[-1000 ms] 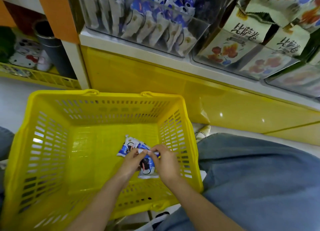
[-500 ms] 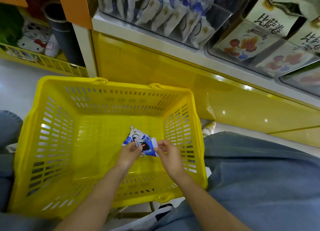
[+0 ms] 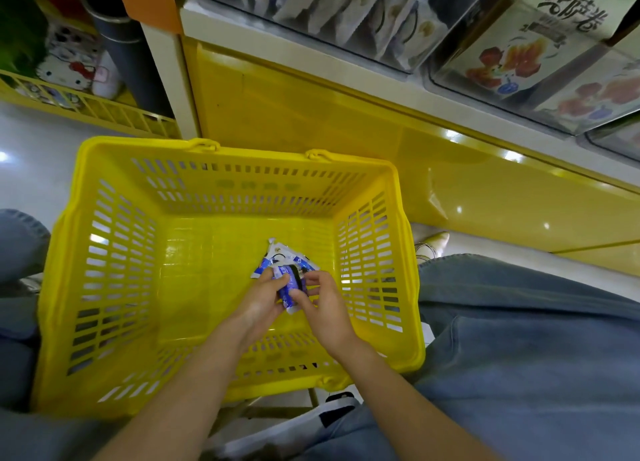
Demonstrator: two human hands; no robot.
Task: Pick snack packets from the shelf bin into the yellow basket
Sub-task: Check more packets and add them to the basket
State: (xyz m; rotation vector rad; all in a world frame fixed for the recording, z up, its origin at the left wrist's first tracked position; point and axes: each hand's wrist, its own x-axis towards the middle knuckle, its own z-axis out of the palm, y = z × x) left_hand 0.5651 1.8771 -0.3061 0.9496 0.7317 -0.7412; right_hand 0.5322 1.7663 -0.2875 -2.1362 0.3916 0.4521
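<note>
A yellow slotted basket point(image 3: 114, 263) stands on the floor in front of me. Both my hands reach down inside it. My left hand point(image 3: 261, 296) and my right hand point(image 3: 323, 310) pinch a blue and white snack packet point(image 3: 290, 289) between them, low over the basket floor. Another blue and white packet point(image 3: 277, 255) lies on the basket floor just behind the held one. Above, at the top of the view, a clear shelf bin point(image 3: 349, 14) holds several more of the same packets standing in rows.
A second clear bin point(image 3: 540, 55) of larger pizza-roll bags sits to the right on the white shelf. A yellow cabinet front point(image 3: 346, 128) rises behind the basket. My denim-clad knees flank the basket. A dark tube point(image 3: 128, 45) and toys stand at the far left.
The view has tilted down a little, so the basket sits lower in the frame. My hands have turned the held packet more upright, and my right thumb now lies on its lower end.
</note>
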